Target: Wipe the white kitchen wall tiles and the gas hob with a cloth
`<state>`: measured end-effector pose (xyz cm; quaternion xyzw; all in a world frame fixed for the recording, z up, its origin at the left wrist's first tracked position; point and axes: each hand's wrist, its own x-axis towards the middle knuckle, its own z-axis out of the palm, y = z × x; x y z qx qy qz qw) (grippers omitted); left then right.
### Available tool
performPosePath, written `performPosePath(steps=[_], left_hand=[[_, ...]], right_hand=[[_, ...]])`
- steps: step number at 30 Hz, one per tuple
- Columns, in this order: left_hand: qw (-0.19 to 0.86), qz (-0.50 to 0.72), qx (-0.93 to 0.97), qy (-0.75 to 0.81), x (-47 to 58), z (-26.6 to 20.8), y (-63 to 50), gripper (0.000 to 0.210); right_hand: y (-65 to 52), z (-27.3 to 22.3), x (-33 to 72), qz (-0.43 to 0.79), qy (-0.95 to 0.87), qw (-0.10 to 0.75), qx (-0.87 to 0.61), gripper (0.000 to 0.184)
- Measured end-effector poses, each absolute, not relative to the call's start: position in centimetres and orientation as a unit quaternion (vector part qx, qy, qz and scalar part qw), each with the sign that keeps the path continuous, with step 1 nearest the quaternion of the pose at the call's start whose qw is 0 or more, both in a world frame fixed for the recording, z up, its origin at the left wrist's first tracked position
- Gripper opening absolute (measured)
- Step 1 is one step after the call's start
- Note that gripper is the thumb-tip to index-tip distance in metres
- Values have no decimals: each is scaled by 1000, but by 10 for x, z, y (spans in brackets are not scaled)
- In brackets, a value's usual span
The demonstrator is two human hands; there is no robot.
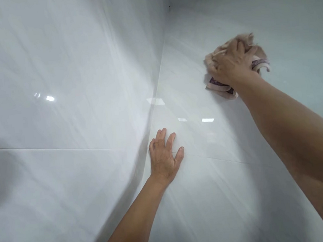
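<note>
My right hand point(234, 61) presses a crumpled pinkish-beige cloth point(218, 87) with dark purple bands against the glossy pale tiled surface point(209, 193). Its fingers sink into the folds, and cloth sticks out on all sides of the hand. Lower and to the left, my left hand point(164, 155) rests with spread fingers on the same tiled surface, close to the corner seam. Nothing is in that hand.
A second pale marbled tile wall point(63, 116) meets this surface along a corner line on the left. Thin joints run across both surfaces. Bright light reflections show on the tiles. A small dark spot point(169, 7) sits near the top of the corner.
</note>
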<state>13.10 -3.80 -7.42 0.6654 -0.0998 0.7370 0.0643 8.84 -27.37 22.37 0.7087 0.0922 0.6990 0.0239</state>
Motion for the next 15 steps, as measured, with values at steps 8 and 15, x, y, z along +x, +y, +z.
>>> performPosePath(steps=[8, 15], left_hand=[[69, 733, 668, -109, 129, -75, -38, 50], [74, 730, 670, -109, 129, -74, -40, 49]], right_hand=[[-272, 224, 77, 682, 52, -12, 729, 39], [-275, 237, 79, 641, 76, 5, 764, 45]])
